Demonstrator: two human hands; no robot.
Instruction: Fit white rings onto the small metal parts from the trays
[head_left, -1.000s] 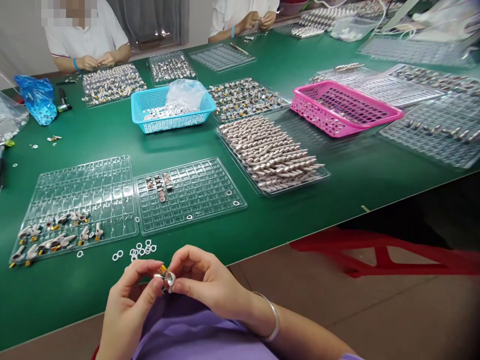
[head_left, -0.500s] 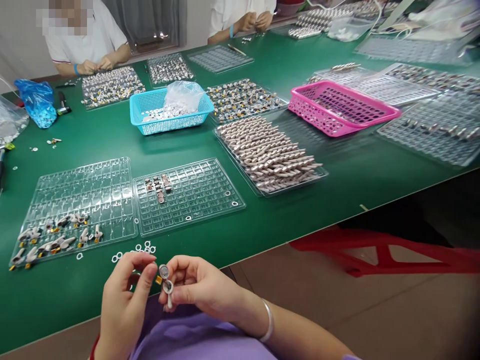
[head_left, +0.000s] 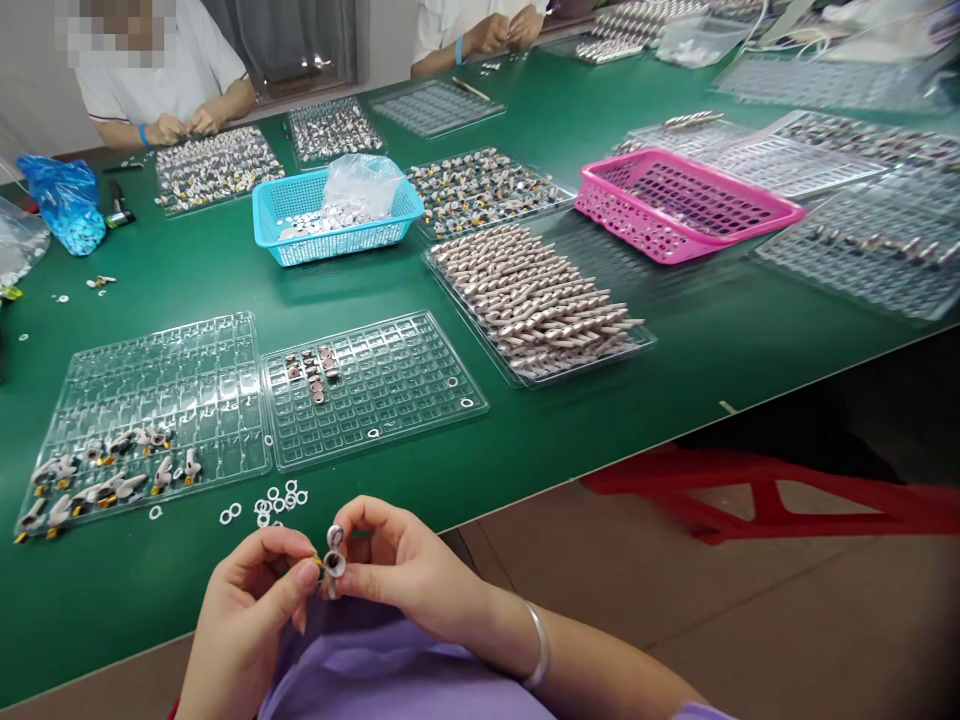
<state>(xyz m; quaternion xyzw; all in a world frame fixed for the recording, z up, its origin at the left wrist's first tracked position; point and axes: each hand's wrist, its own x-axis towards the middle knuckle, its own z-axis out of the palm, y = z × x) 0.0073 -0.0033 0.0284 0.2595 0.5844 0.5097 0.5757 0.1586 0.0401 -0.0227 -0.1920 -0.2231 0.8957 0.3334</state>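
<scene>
My right hand (head_left: pixel 397 560) grips a white earbud shell (head_left: pixel 334 566) between thumb and fingers, above my lap at the table edge. A small round disc-shaped part (head_left: pixel 335 537) stands at the top of the shell's open cup. My left hand (head_left: pixel 262 585) is closed in a pinch at the shell's left side, on a small orange tab (head_left: pixel 318 561) joined to it. Just beyond my left hand lie several loose white rings (head_left: pixel 277 503). A clear tray (head_left: pixel 217 400) at the left has several earbud shells in its near rows, and a second clear tray (head_left: pixel 397 390) bears small round parts.
Beyond the near trays stand a blue basket (head_left: pixel 337 240) with white pieces and a bag, a tray of stacked white stems (head_left: pixel 532 300), and a pink basket (head_left: pixel 675 235). Two people work across the green table (head_left: pixel 180 275). A red stool (head_left: pixel 750 495) is at the right, below the table.
My left hand has moved right, from beside the earbud to pinching its orange tab. The right hand has turned the shell, so its open cup now faces me more.
</scene>
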